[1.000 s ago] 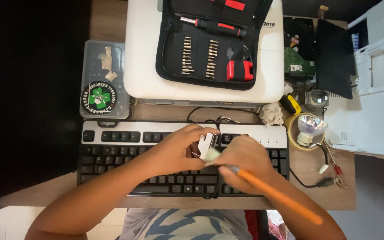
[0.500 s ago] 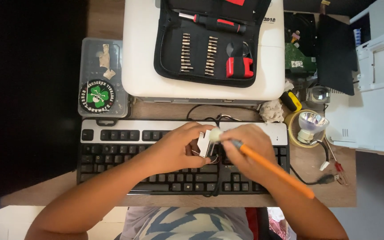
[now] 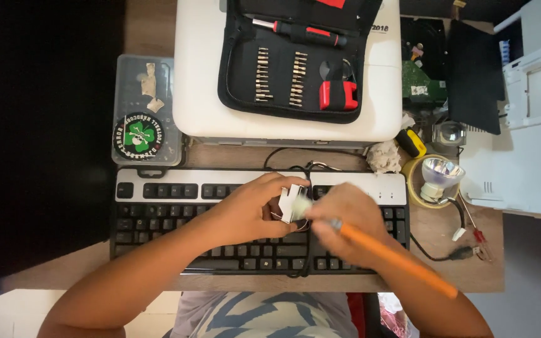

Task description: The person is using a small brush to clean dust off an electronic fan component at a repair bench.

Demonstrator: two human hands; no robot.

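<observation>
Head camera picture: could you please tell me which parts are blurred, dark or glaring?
In the head view the right hand is smeared by motion blur, as is the long orange tool it holds; the left hand and the small white part it grips look sharper. The left side is near black. The shiny lamp reflector glints; the black bit case is crisp.

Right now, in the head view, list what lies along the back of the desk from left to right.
Clear plastic parts box with a round sticker → black screwdriver bit kit on the white case → green circuit board → white device.
</observation>
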